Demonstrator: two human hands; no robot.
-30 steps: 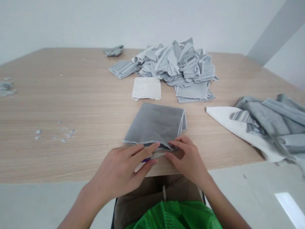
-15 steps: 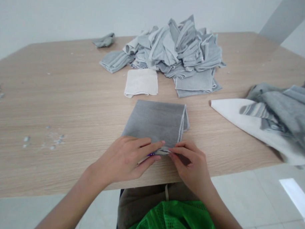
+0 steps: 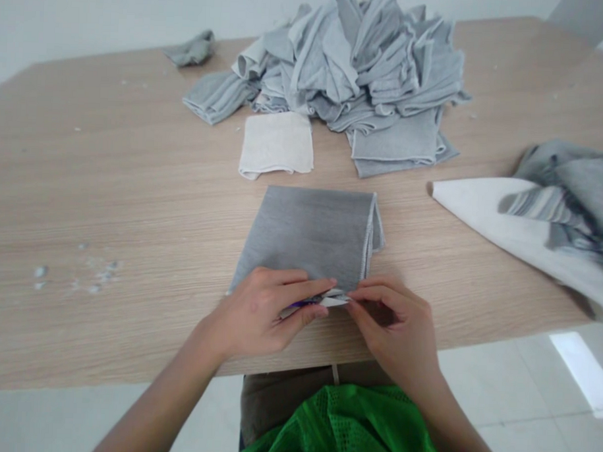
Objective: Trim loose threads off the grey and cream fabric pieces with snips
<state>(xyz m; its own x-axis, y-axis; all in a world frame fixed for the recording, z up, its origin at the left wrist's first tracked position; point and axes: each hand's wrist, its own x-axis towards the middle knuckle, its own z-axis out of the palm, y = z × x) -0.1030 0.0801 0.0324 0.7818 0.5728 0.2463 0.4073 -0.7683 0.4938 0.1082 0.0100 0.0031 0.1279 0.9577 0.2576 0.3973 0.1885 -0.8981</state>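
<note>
A folded grey cloth [image 3: 316,233] with a pale stitched edge lies on the table in front of me. My left hand [image 3: 273,311] is closed over its near edge around small thread snips [image 3: 334,300], which show a bit of purple between the fingers and pale metal blades pointing right. My right hand [image 3: 394,321] pinches the cloth's near right corner with thumb and forefinger, right at the blade tips. Any thread between those fingertips is too small to make out.
Behind, a heap of grey cloths [image 3: 331,69] is piled up, with a folded white cloth [image 3: 277,143] before it. A crumpled grey cloth [image 3: 193,49] lies back left. Lint bits [image 3: 99,275] dot the left. Further cloths [image 3: 580,189] rest on a white pointed board [image 3: 485,199] at right.
The snips' blades show more plainly between my hands, by the right fingertips. Both hands keep to the cloth's near edge. The whole view has shifted slightly, with the table's things appearing higher.
</note>
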